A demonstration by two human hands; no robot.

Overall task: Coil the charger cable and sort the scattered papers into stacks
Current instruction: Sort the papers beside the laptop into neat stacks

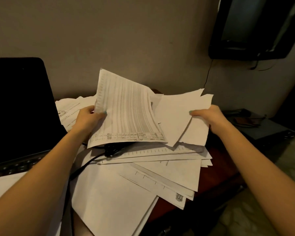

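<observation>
My left hand [88, 118] grips the left edge of a printed sheet [126, 113] covered in fine columns, lifted and tilted above the pile. My right hand [206, 114] pinches a few blank white sheets [179, 114] held up to the right of it. Below both lie several scattered papers [152, 169] fanned over the dark wooden table [218, 167]. The black charger cable [85, 166] runs from under the lifted sheet toward the lower left, with a dark bundle of it [111, 149] half hidden beneath the paper.
An open black laptop [19, 108] stands at the left, its keyboard [15, 166] near my left forearm. A dark wall-mounted screen [255, 26] hangs at the upper right. A grey box with small items [260, 126] sits right of the table. The beige wall is close behind.
</observation>
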